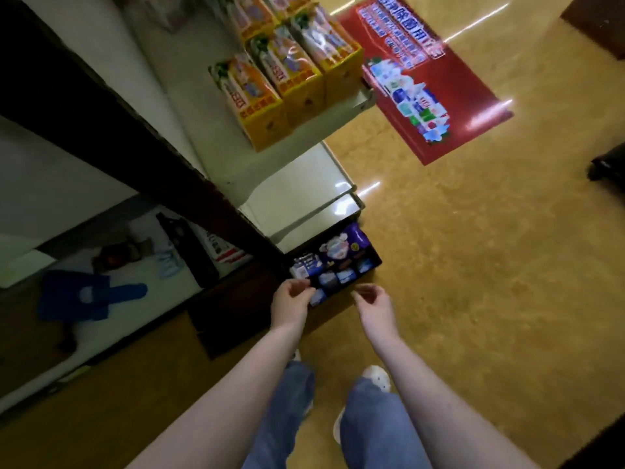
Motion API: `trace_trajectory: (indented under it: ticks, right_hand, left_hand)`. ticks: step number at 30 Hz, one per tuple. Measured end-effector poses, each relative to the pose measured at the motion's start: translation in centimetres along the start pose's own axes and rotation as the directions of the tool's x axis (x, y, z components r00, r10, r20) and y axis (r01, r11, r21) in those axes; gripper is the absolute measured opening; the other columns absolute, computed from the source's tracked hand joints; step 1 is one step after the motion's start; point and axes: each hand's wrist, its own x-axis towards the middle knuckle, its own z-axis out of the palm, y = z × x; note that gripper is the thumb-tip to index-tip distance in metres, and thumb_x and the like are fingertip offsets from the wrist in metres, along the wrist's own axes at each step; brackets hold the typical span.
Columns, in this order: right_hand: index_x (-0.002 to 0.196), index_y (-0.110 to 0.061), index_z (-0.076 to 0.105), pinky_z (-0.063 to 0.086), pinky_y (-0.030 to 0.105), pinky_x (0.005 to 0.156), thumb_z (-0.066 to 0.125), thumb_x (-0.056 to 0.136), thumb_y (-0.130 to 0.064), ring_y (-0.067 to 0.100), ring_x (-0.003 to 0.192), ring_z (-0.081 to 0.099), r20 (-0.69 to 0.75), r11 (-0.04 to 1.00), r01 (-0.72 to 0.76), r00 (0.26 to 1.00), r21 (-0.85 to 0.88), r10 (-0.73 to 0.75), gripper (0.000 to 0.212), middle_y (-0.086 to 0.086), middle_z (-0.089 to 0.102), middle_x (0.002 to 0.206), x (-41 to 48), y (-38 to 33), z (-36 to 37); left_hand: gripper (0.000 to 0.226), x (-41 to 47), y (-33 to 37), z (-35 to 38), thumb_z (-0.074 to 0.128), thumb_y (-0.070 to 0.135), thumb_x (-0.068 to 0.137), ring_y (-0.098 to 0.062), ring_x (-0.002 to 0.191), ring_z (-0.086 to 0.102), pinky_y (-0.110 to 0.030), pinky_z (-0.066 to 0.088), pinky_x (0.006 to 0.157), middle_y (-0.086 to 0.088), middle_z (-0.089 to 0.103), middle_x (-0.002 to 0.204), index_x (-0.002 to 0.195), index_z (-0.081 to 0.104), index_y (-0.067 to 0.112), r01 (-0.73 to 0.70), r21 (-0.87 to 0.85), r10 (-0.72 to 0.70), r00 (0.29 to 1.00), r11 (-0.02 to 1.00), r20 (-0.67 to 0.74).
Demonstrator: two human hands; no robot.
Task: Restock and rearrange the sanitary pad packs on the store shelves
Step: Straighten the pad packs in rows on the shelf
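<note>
A dark box [373, 262] of blue and purple sanitary pad packs [338, 253] sits on the floor at the foot of the shelf unit. Both my arms reach down toward it. My left hand [291, 301] hovers over the box's near left corner with fingers loosely curled, holding nothing. My right hand [373, 304] hangs just off the box's near right side, fingers also loosely curled and empty. The image is blurred, so fine finger contact is unclear.
White shelves [304, 184] rise above the box; yellow-orange product packs [287, 69] fill the upper shelf. A red promotional mat [449, 96] lies on the tan floor. A dark post [135, 137] runs left of the shelves. My legs and shoes stand below.
</note>
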Motion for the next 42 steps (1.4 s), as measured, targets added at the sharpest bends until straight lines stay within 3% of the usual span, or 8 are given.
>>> trace_trajectory:
  ticks: [6, 10, 15, 20, 24, 30, 36, 42]
  right_hand:
    - [0.109, -0.016, 0.057, 0.046, 0.020, 0.080, 0.060, 0.092, -0.011, 0.012, 0.098, 0.058, 0.049, 0.996, 0.012, 0.999, -0.090, -0.008, 0.018, -0.003, 0.061, 0.104, 11.6, 7.3, 5.3]
    - [0.120, -0.015, 0.056, 0.053, 0.037, 0.091, 0.062, 0.090, -0.015, 0.016, 0.108, 0.059, 0.044, 0.956, 0.082, 0.996, -0.282, -0.072, 0.031, 0.002, 0.060, 0.118, 20.2, 11.9, 9.0]
    - [0.135, -0.015, 0.048, 0.046, 0.038, 0.100, 0.060, 0.091, -0.024, 0.021, 0.121, 0.050, 0.158, 0.708, 0.280, 0.959, -0.648, -0.235, 0.046, 0.005, 0.053, 0.130, 29.7, 16.6, 12.7]
    - [0.129, -0.013, 0.051, 0.046, 0.037, 0.094, 0.056, 0.094, -0.029, 0.025, 0.117, 0.051, 0.273, 0.496, 0.303, 0.953, -0.814, -0.132, 0.038, 0.009, 0.056, 0.127, 35.2, 21.0, 14.1]
    - [0.117, -0.011, 0.052, 0.049, 0.039, 0.087, 0.054, 0.093, -0.021, 0.029, 0.112, 0.055, 0.262, 0.490, 0.263, 0.962, -0.831, -0.072, 0.026, 0.012, 0.059, 0.121, 36.8, 22.4, 14.5]
    - [0.112, -0.009, 0.054, 0.048, 0.039, 0.085, 0.054, 0.093, -0.014, 0.032, 0.110, 0.057, 0.178, 0.541, 0.190, 0.981, -0.820, -0.075, 0.020, 0.014, 0.059, 0.120, 38.4, 22.7, 14.9]
    - [0.118, -0.015, 0.054, 0.052, 0.042, 0.084, 0.059, 0.091, -0.019, 0.030, 0.108, 0.059, 0.166, 0.538, 0.186, 0.982, -0.822, -0.086, 0.028, 0.011, 0.060, 0.119, 38.4, 23.2, 14.8]
    - [0.109, -0.017, 0.061, 0.051, 0.038, 0.079, 0.056, 0.092, -0.014, 0.029, 0.103, 0.061, 0.115, 0.582, 0.186, 0.981, -0.791, -0.157, 0.017, 0.010, 0.064, 0.113, 37.4, 22.7, 14.4]
  left_hand:
    - [0.018, 12.6, -7.6, 5.5, 0.062, 0.013, 0.090, -0.015, 0.098, 0.053, -0.029, 0.046, 0.083, -0.002, 0.059, 0.113, 0.107, 0.059, 0.019, 0.000, 0.097, 0.003, 1.000, 0.995, -0.024]
    - [0.026, 21.1, -13.5, 9.1, 0.064, 0.007, 0.087, -0.017, 0.106, 0.055, -0.026, 0.046, 0.082, -0.002, 0.058, 0.119, 0.110, 0.057, 0.018, 0.014, 0.221, -0.010, 1.000, 0.975, -0.018]
    - [0.028, 31.2, -19.3, 13.7, 0.062, 0.006, 0.087, -0.022, 0.108, 0.057, -0.027, 0.047, 0.082, -0.006, 0.056, 0.123, 0.112, 0.057, 0.016, 0.026, 0.425, -0.031, 1.000, 0.905, 0.006]
    - [0.034, 36.8, -24.2, 16.4, 0.056, 0.011, 0.092, -0.028, 0.115, 0.054, -0.034, 0.047, 0.097, -0.012, 0.051, 0.129, 0.125, 0.053, 0.009, -0.031, 0.638, -0.034, 0.995, 0.770, 0.090]
    - [0.032, 38.1, -26.0, 17.9, 0.051, 0.009, 0.094, -0.031, 0.119, 0.052, -0.035, 0.044, 0.097, -0.015, 0.052, 0.131, 0.126, 0.053, 0.006, -0.159, 0.790, -0.032, 0.975, 0.593, 0.220]
    - [0.036, 39.5, -26.8, 18.7, 0.045, 0.004, 0.096, -0.030, 0.126, 0.046, -0.035, 0.043, 0.098, -0.014, 0.050, 0.135, 0.132, 0.050, 0.006, -0.200, 0.902, 0.016, 0.978, 0.382, 0.210]
    - [0.031, 39.0, -25.1, 17.9, 0.060, 0.006, 0.090, -0.033, 0.116, 0.056, -0.036, 0.047, 0.092, -0.016, 0.059, 0.123, 0.121, 0.059, 0.000, -0.265, 0.898, 0.048, 0.963, 0.351, 0.266]
    - [0.017, 38.3, -23.7, 15.5, 0.061, 0.008, 0.089, -0.030, 0.097, 0.062, -0.032, 0.045, 0.071, -0.015, 0.062, 0.108, 0.105, 0.061, 0.002, -0.344, 0.880, 0.032, 0.935, 0.326, 0.353]
